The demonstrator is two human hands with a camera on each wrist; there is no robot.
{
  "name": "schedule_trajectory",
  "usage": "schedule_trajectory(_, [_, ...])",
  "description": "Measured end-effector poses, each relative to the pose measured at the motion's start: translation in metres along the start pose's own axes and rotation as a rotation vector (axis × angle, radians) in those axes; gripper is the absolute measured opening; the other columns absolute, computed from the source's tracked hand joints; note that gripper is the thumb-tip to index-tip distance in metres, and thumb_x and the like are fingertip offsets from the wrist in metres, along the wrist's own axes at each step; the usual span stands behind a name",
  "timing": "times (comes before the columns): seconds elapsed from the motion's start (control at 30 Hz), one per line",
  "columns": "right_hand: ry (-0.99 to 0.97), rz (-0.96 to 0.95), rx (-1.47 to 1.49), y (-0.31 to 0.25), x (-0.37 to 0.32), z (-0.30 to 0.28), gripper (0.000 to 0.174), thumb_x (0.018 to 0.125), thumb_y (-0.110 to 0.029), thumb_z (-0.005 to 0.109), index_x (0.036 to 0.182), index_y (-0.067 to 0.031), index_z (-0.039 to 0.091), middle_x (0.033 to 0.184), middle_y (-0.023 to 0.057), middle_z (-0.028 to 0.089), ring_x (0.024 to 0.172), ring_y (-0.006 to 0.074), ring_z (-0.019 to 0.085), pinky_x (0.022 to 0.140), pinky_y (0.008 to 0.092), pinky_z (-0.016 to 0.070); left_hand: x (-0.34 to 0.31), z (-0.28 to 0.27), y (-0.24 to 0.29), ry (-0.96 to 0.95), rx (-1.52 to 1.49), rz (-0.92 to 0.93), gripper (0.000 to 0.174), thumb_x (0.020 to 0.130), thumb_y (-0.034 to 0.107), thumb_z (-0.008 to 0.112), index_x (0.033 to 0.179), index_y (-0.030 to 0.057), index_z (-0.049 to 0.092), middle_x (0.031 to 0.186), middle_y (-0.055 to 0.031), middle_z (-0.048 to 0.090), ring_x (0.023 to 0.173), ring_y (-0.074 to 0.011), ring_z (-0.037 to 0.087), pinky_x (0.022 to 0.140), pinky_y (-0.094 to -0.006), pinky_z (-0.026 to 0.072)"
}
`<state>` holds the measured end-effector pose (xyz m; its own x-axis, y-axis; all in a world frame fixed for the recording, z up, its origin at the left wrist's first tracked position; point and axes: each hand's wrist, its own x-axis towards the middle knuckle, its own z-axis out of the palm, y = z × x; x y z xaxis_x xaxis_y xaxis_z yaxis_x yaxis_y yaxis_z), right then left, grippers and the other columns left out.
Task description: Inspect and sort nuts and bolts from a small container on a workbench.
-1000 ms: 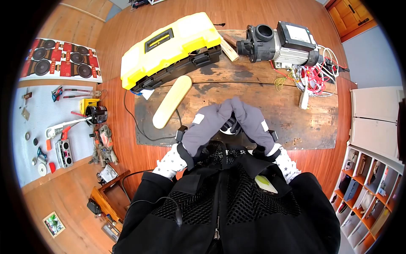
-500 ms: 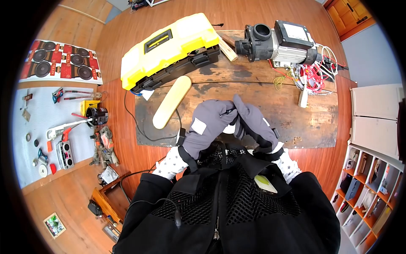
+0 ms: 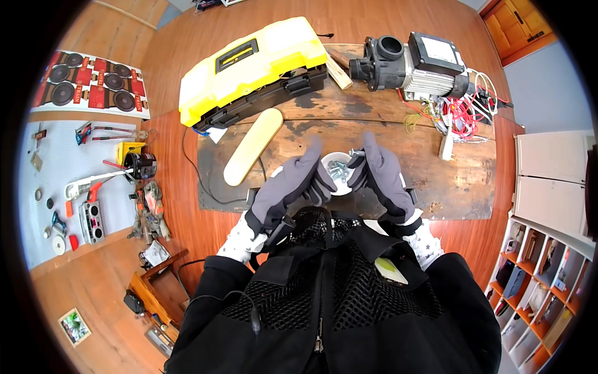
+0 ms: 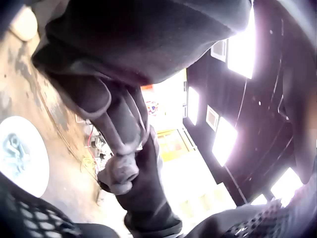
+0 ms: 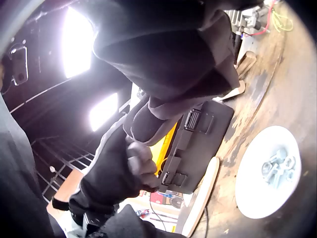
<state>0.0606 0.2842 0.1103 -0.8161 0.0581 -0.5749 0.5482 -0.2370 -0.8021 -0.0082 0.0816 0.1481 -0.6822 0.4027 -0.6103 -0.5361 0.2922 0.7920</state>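
Note:
On the wooden table right in front of the person stands a white bowl (image 3: 330,161) with several metal bolts and nuts (image 3: 338,170) in it. The right hand (image 3: 385,176), in a grey and black glove, is at the bowl's right side and pinches a small metal bolt (image 3: 355,153) between thumb and fingers. At the bowl's left side is the gloved left hand (image 3: 288,184), thumb raised and fingers loosely bent, with nothing seen in them. The right wrist view shows the bowl (image 5: 252,193) beside the right hand, and the left hand (image 5: 119,166) beyond.
A yellow and black toolbox (image 3: 255,68) stands at the back left, a rounded wooden board (image 3: 253,148) before it. At the back right sit a black and grey pump (image 3: 411,65) and a tangle of wires (image 3: 461,118). Wood pieces (image 3: 338,71) lie between toolbox and pump.
The hands, which were together over the bowl, have moved apart to either side of it. The bolts and nuts inside now show, and a bolt appears at the right fingertips.

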Motion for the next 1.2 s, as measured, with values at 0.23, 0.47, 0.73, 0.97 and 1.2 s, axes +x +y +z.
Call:
schedule_trajectory(0.23, [0.025, -0.481, -0.433, -0.001, 0.000, 0.006, 0.051, 0.103, -0.047, 0.049, 0.100, 0.0012, 0.063, 0.074, 0.0132, 0.065, 0.066, 0.0227, 0.063, 0.065, 0.0343, 0.0492, 0.024, 0.012, -0.029, -0.444, -0.408, -0.356, 0.051, 0.106, 0.044, 0.040, 0.097, 0.0011, 0.066, 0.069, -0.0079, 0.063, 0.054, -0.0113, 0.058, 0.052, -0.0212, 0.0448])
schedule_trajectory(0.47, [-0.026, -0.798, -0.775, 0.006, 0.005, 0.005, 0.023, 0.103, -0.026, 0.049, 0.116, -0.0098, 0.059, 0.086, 0.0128, 0.065, 0.073, 0.0341, 0.063, 0.063, 0.0374, 0.0498, 0.023, 0.018, -0.034, -0.343, -0.313, -0.135, 0.034, 0.109, 0.028, 0.037, 0.122, 0.0003, 0.052, 0.092, -0.0022, 0.056, 0.068, -0.0080, 0.054, 0.058, -0.0189, 0.0420])
schedule_trajectory(0.73, [-0.027, -0.599, -0.649, 0.003, 0.001, 0.007, 0.032, 0.104, -0.034, 0.048, 0.110, -0.0063, 0.063, 0.082, 0.0151, 0.066, 0.071, 0.0330, 0.064, 0.065, 0.0365, 0.0504, 0.016, 0.021, -0.015, -0.163, 0.024, -0.093, 0.045, 0.098, 0.042, 0.060, 0.100, -0.0024, 0.066, 0.087, -0.0049, 0.070, 0.072, -0.0117, 0.060, 0.072, -0.0265, 0.0501])
schedule_trajectory(0.97, [0.032, -0.301, -0.576, -0.002, 0.001, 0.010, 0.065, 0.100, -0.059, 0.042, 0.097, 0.0004, 0.067, 0.075, 0.0182, 0.066, 0.068, 0.0322, 0.064, 0.068, 0.0379, 0.0506, 0.013, 0.024, -0.011, -0.035, 0.426, 0.078, 0.042, 0.094, 0.038, 0.067, 0.088, -0.0039, 0.069, 0.075, -0.0078, 0.068, 0.068, -0.0124, 0.060, 0.066, -0.0284, 0.0477])
schedule_trajectory(1.2, [-0.054, -0.072, -0.524, -0.006, 0.003, 0.008, 0.071, 0.098, -0.065, 0.043, 0.087, 0.0016, 0.067, 0.068, 0.0135, 0.065, 0.060, 0.0249, 0.064, 0.063, 0.0350, 0.0499, 0.009, 0.026, -0.007, 0.064, 0.604, 0.447, 0.026, 0.091, 0.027, 0.068, 0.087, 0.0017, 0.069, 0.069, -0.0095, 0.063, 0.062, -0.0189, 0.058, 0.059, -0.0324, 0.0444])
